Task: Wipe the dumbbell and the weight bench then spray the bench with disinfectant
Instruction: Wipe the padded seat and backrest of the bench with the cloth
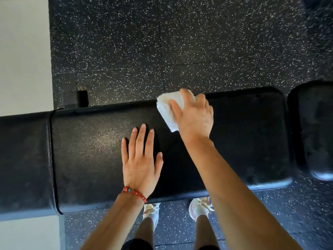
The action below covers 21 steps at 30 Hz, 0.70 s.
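Two hands are over the weight bench (243,141), whose long axis runs left to right straight across in front of me, its near edge just above my shoes (199,207). My left hand (140,159) lies flat, fingers straight and spread, holding nothing, on the middle pad. Farther off, my right hand (193,116) presses a folded white cloth (166,109) at the far edge, fingers draped over it. I judge the next stroke should follow the length: open pad lies right of the cloth before the seat gap. No dumbbell or spray bottle shows.
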{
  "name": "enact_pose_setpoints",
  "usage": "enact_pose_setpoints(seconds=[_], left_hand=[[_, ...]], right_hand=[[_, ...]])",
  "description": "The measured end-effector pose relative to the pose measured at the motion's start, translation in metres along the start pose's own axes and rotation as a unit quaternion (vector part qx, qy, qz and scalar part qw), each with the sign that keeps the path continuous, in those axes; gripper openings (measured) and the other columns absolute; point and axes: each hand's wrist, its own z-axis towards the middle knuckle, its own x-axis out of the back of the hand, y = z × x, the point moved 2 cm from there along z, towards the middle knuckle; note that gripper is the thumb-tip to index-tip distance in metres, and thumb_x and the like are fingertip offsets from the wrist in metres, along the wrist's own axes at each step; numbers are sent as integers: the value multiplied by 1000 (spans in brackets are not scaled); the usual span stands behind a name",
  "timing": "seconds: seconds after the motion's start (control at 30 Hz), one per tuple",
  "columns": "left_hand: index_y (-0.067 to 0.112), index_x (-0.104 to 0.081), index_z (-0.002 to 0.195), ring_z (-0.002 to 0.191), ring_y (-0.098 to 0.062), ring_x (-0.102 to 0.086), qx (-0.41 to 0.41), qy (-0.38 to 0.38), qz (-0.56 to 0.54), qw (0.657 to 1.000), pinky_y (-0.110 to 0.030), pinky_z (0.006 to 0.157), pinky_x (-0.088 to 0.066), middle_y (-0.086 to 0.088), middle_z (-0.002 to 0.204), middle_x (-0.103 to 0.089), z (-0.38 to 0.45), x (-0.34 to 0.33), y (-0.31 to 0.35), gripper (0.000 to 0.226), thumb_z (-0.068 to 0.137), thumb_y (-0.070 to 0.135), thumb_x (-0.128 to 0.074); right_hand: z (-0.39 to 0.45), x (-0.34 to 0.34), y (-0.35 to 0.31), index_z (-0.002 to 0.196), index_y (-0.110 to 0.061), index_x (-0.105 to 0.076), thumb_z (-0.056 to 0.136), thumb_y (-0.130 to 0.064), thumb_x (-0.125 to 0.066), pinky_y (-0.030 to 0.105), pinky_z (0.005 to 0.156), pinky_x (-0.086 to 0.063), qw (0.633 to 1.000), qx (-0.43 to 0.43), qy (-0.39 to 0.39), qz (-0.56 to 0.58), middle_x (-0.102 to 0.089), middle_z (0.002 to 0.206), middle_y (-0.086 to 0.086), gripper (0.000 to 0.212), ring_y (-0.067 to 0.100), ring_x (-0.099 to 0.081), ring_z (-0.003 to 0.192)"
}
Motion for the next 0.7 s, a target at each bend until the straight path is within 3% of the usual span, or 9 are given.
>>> enact_pose_setpoints(seconds=[0.23, 0.47, 0.6, 0.7], left_hand=[[8, -39, 136, 134, -33, -28, -1, -8, 2, 1000, -53, 110, -19, -15, 144, -38, 14, -12, 49, 53, 89, 33, -37], [6, -41, 135, 134, -35, -28, 27, 6, 8, 1000, -57, 109, -21, -16, 143, -39, 16, -22, 59, 54, 88, 32, -37], [6, -43, 135, 133, -35, -30, 16, 14, 16, 1000, -56, 108, -22, -15, 143, -40, 15, -22, 56, 54, 88, 33, -38], [6, -41, 136, 134, -36, -30, 11, 12, 20, 1000, -56, 108, -22, -15, 144, -38, 15, -22, 55, 54, 89, 33, -37]], right_hand=[[13, 15, 70, 98, -15, -69, 82, -51, -42, 28, 50, -44, 1000, -5, -1, -6, -57, 66, 12, 48, 25, -55, 51], [34, 40, 166, 113, -11, -62, 84, -51, -43, 43, 67, -46, 997, -68, 22, 10, -59, 86, 25, 53, 40, -58, 72], [21, 34, 150, 109, -7, -64, 83, -47, -46, 39, 59, -47, 992, -103, 49, 46, -59, 83, 24, 51, 39, -58, 68], [-10, 23, 111, 105, -12, -66, 80, -47, -46, 32, 54, -46, 998, -37, 30, 44, -60, 79, 17, 48, 33, -58, 63]])
